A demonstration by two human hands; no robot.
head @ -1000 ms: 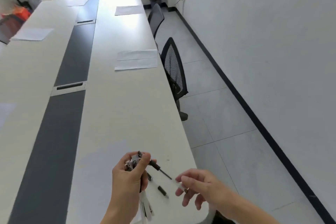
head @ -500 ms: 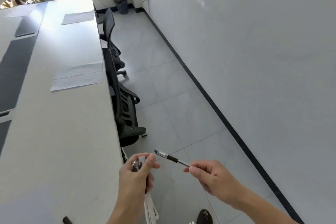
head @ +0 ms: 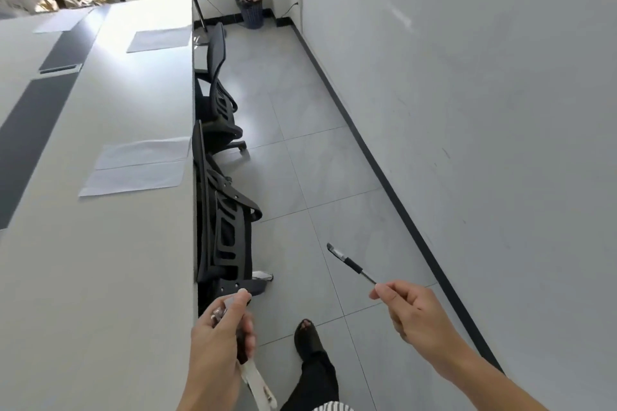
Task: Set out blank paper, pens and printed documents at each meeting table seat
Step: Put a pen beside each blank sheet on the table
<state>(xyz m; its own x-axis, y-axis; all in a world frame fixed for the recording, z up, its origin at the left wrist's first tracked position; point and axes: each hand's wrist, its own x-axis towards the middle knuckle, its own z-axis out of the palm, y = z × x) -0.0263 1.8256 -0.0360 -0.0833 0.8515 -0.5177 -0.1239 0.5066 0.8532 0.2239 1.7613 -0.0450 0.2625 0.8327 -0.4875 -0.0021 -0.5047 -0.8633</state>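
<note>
Since half a second earlier, the right hand [head: 414,314] had been drawn out to the right, so that the single pen [head: 350,264] it carried was well apart from the left hand [head: 220,337] instead of just beside it. That pen was pinched by its thin end between thumb and forefinger, with the dark grip and clear barrel pointed up and to the left above the floor tiles [head: 300,103].

A bundle of pens [head: 258,384] was gripped in the curled fingers of the left hand. Pale barrels stuck out below the palm, and this hand was held just off the right edge of the table [head: 100,277], towards its near end.

Two overlapping sheets [head: 140,165] were laid at the right edge, beside the nearer chair [head: 223,237]. Whether they were blank or printed could not be told. A further sheet [head: 158,39] was set at the same edge by the farther chair [head: 217,83], and another sheet [head: 55,23] lay beyond the dark centre strip [head: 30,130], near the far end. A shoe [head: 307,337] was planted on the tiles between the hands. A waste bin [head: 250,10] stood by the far wall.
</note>
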